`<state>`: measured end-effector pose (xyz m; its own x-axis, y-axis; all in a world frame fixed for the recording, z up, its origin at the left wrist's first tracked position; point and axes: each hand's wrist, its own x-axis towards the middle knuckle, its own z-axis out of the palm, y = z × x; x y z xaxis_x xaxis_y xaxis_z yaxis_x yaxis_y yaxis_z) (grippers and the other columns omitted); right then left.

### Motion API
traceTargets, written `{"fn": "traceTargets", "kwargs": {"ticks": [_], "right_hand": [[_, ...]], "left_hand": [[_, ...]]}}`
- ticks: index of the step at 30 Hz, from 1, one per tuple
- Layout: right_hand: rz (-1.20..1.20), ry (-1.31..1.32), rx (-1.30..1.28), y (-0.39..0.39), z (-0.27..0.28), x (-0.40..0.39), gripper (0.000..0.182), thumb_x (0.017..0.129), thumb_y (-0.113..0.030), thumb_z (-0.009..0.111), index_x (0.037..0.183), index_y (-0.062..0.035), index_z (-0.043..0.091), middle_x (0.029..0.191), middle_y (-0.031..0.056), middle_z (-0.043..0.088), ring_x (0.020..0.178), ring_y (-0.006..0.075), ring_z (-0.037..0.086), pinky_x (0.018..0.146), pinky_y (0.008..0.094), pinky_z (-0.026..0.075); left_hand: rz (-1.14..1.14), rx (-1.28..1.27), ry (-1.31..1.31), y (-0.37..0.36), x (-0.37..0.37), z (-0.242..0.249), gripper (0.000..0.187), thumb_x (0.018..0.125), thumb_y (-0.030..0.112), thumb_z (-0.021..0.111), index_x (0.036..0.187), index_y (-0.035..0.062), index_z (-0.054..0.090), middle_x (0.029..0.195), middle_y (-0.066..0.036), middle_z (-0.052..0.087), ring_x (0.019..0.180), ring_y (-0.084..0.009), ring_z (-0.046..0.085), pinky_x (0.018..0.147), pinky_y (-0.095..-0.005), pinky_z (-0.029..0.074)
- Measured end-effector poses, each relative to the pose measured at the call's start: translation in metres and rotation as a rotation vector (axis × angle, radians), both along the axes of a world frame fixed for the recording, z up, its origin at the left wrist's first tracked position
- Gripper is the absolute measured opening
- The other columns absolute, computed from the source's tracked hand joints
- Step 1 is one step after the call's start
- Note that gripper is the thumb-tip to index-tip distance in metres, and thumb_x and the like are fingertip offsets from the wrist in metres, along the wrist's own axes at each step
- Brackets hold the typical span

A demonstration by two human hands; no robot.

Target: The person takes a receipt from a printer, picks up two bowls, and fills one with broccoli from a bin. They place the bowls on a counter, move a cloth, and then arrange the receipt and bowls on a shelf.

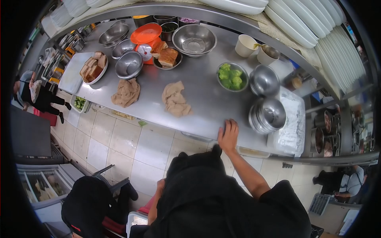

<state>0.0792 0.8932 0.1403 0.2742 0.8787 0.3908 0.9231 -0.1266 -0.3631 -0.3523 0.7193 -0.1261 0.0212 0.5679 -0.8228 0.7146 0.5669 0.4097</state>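
Note:
My right hand (228, 136) rests on the front edge of the steel table (151, 111), fingers stretched out and nothing in them. Down at my left side, my left hand (160, 185) is partly hidden by my dark clothing, so its fingers cannot be made out. A crumpled tan cloth (176, 99) lies on the table left of my right hand, and a second tan cloth (126, 93) is farther left. To the right of the hand stand stacked steel bowls (272, 114). Behind it is a bowl of green vegetables (231, 77).
An orange scale (146, 37), a bowl of browned meat (168, 57), a plate of meat pieces (93, 68) and an empty steel bowl (194, 40) stand farther back. White plates (293, 22) fill the shelf above. One person (89, 206) is at lower left; others are at both sides.

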Motion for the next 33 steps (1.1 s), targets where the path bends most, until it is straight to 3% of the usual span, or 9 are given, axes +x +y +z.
{"fn": "traceTargets", "kwargs": {"ticks": [5,8,11,14,17,20,23,29,33], "right_hand": [[-0.006,0.001,0.003,-0.001,-0.001,0.0,0.045,0.083,-0.019,0.055,0.123,-0.0011,0.044,0.127,0.0215,0.041,0.121,0.0408,0.037,0.1,0.0487,0.032],[-0.007,0.004,-0.001,0.0,0.0,0.0,0.045,0.083,-0.019,0.056,0.123,-0.0013,0.044,0.127,0.0216,0.041,0.121,0.0408,0.036,0.1,0.0488,0.032],[-0.006,0.007,-0.006,0.0,0.0,-0.001,0.045,0.083,-0.019,0.056,0.123,-0.0014,0.044,0.127,0.0216,0.041,0.121,0.0408,0.036,0.1,0.0488,0.032],[-0.004,0.006,-0.004,0.001,0.0,-0.001,0.045,0.083,-0.018,0.056,0.123,-0.0015,0.044,0.127,0.0216,0.041,0.121,0.0408,0.036,0.1,0.0488,0.032],[-0.005,0.002,-0.006,0.0,0.0,-0.001,0.045,0.082,-0.018,0.056,0.123,-0.0014,0.044,0.127,0.0215,0.041,0.121,0.0407,0.036,0.1,0.0487,0.032],[-0.007,-0.002,-0.008,0.0,-0.001,0.0,0.045,0.083,-0.019,0.056,0.123,-0.0013,0.044,0.127,0.0216,0.041,0.121,0.0407,0.036,0.1,0.0485,0.032],[-0.006,0.0,-0.012,0.0,0.0,0.0,0.045,0.083,-0.019,0.055,0.123,-0.0011,0.044,0.127,0.0216,0.041,0.121,0.0406,0.036,0.1,0.0484,0.032],[-0.005,0.007,-0.011,-0.001,0.0,0.0,0.045,0.084,-0.02,0.054,0.123,-0.0008,0.044,0.128,0.0217,0.041,0.121,0.0408,0.036,0.1,0.0485,0.032],[-0.009,0.006,-0.014,0.0,-0.001,0.0,0.045,0.084,-0.02,0.055,0.123,-0.0009,0.044,0.128,0.0216,0.041,0.121,0.0408,0.036,0.1,0.0486,0.032]], "left_hand": [[-0.035,0.0,0.016,0.005,-0.001,0.0,0.039,0.09,0.03,0.037,0.114,0.0154,0.064,0.111,-0.018,0.063,0.11,-0.0325,0.057,0.096,-0.0388,0.042],[0.034,-0.036,-0.02,0.014,0.008,0.043,0.039,0.09,0.031,0.037,0.113,0.0142,0.065,0.11,-0.018,0.063,0.108,-0.0329,0.058,0.095,-0.0393,0.042],[-0.017,-0.063,0.041,0.009,0.006,0.012,0.04,0.09,0.032,0.038,0.111,0.0118,0.065,0.108,-0.019,0.064,0.106,-0.0335,0.059,0.092,-0.0407,0.043],[0.146,-0.155,0.028,0.009,0.01,0.019,0.041,0.09,0.034,0.038,0.109,0.0112,0.066,0.106,-0.02,0.064,0.104,-0.0344,0.059,0.089,-0.0425,0.044],[0.164,-0.165,0.041,0.001,0.004,-0.012,0.041,0.09,0.036,0.039,0.107,0.011,0.066,0.104,-0.021,0.064,0.101,-0.0357,0.06,0.087,-0.043,0.045],[-0.218,0.047,0.065,0.005,0.008,0.021,0.041,0.09,0.037,0.039,0.105,0.0107,0.066,0.101,-0.022,0.065,0.1,-0.0366,0.061,0.085,-0.0429,0.046],[-0.306,0.104,0.07,0.007,0.009,0.024,0.041,0.09,0.038,0.04,0.105,0.0107,0.065,0.1,-0.021,0.065,0.099,-0.0368,0.061,0.085,-0.0432,0.046],[-0.127,0.035,0.029,0.012,0.012,0.033,0.041,0.089,0.036,0.039,0.105,0.0096,0.066,0.102,-0.022,0.064,0.102,-0.0377,0.059,0.088,-0.0422,0.044],[-0.215,0.024,0.091,0.021,0.016,0.054,0.041,0.088,0.035,0.039,0.106,0.0092,0.066,0.103,-0.023,0.064,0.103,-0.0378,0.058,0.089,-0.0415,0.043]]}}
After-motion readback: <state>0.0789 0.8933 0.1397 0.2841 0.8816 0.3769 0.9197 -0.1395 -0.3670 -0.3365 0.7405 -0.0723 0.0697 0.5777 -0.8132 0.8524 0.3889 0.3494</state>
